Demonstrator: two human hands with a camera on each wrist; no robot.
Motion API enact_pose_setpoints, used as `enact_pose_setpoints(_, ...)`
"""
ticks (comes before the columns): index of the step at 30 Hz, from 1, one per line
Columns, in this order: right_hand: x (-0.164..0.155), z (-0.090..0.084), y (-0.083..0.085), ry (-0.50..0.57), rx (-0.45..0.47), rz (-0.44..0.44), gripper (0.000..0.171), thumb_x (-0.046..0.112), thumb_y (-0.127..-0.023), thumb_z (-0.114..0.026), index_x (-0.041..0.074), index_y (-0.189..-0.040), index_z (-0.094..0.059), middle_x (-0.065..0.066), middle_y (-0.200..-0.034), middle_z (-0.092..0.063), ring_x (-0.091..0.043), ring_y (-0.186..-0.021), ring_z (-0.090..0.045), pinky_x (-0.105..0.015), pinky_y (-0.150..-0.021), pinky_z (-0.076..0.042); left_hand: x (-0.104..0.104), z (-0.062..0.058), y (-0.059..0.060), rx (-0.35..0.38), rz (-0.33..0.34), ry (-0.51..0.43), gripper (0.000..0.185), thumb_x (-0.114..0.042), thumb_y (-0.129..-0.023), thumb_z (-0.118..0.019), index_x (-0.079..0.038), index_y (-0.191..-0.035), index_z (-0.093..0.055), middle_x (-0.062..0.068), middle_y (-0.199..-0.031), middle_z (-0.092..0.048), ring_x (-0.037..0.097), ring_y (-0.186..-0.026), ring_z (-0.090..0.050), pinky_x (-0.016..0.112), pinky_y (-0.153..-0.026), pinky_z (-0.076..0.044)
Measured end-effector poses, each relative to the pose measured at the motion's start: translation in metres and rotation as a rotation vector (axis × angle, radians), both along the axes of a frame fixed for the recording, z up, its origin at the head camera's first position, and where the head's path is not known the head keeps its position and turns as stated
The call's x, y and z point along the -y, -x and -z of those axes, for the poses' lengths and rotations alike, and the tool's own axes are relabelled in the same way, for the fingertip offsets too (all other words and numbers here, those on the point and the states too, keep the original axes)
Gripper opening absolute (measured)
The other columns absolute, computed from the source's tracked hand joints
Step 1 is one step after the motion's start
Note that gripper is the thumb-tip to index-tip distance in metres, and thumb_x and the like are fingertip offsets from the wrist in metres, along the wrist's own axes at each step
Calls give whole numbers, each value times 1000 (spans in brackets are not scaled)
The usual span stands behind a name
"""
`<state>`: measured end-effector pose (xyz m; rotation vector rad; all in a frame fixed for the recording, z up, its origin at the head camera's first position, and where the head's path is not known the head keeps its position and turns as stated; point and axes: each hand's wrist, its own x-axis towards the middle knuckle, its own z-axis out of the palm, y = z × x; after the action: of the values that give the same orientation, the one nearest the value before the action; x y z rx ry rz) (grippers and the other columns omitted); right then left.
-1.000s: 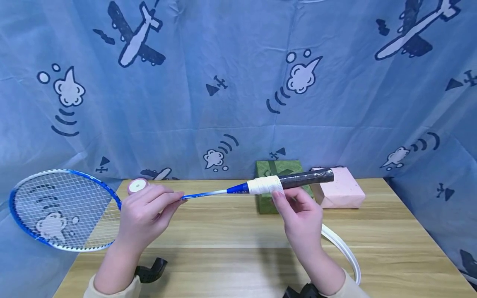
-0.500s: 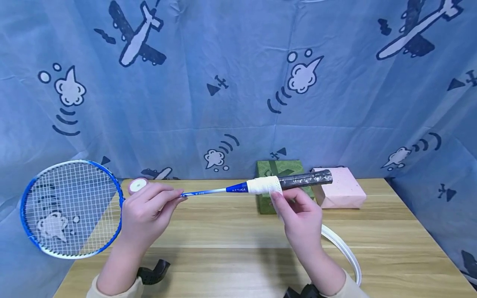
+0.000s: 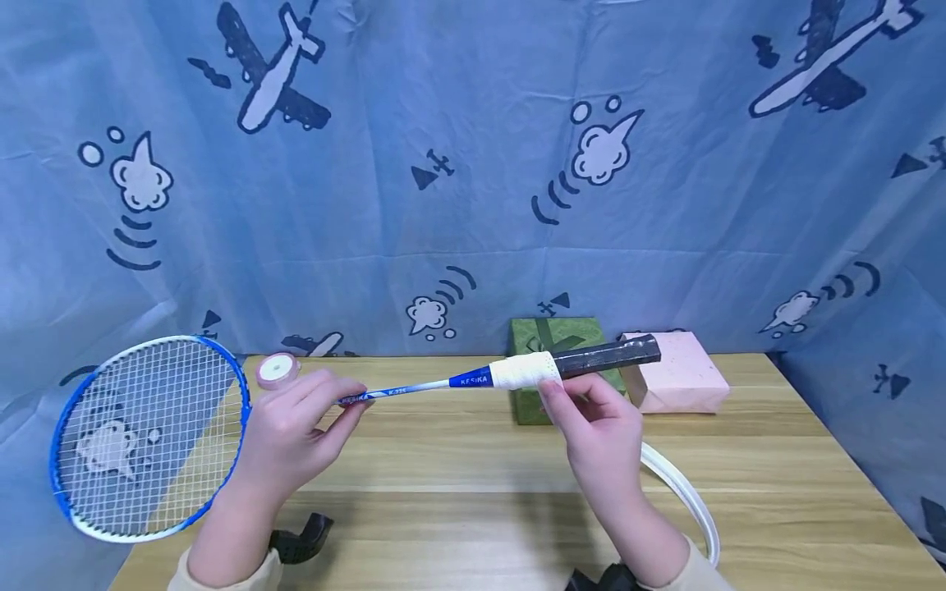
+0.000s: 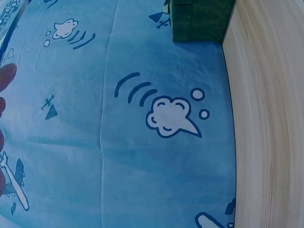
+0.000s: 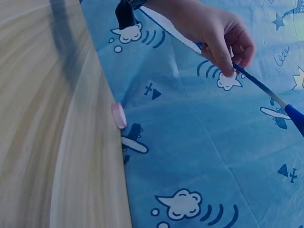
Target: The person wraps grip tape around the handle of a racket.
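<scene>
A blue and white badminton racket point(image 3: 414, 387) is held level above the table, strung head to the left and handle to the right. My left hand point(image 3: 299, 423) pinches its thin shaft between thumb and fingers; the right wrist view also catches this left hand point(image 5: 221, 38) on the shaft. White grip tape point(image 3: 521, 371) wraps the handle beside the blue cone, and the black handle point(image 3: 609, 356) beyond it is bare of white tape. My right hand point(image 3: 599, 427) pinches the tape at the edge of the wrapped part. A white strip point(image 3: 683, 492) hangs in a curve behind the right forearm.
At the back of the wooden table point(image 3: 443, 460) stand a green box point(image 3: 528, 406) with a bow and a pink box point(image 3: 683, 382). A pink-rimmed tape roll point(image 3: 277, 371) lies at the back left. Behind hangs a blue printed curtain point(image 3: 473, 205).
The racket has rolled about its shaft, its head turning to face the camera more and dropping slightly. My left fingers have shifted on the shaft, showing more lettering. The right hand stays nearly in place.
</scene>
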<state>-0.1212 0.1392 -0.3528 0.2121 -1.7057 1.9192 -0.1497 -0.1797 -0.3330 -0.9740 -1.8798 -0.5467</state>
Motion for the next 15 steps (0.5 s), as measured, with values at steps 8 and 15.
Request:
enact_pose_setpoints(8,-3,-1,-3,-3,-12,-37,6,-10,-91,-71,-14,-91,-66,-6,-87,-74,-14,-72,-71,-24,-68,-61,1,-2,0,24,16,-26,17,-24,-99,-72,-11,-87,-74,-5,-77,-70,5,-59,-52,17,-52,-42)
enact_pose_setpoints(15,-1,4,-3,26,-59,-75,3,-15,-89,-69,-13,-91,-67,-5,-87,-73,-12,-75,-72,-25,-72,-62,2,-2,-4,5,6,-40,26,-29,-102,-67,-10,-86,-75,-3,-76,-70,6,-59,-54,18,-52,-43)
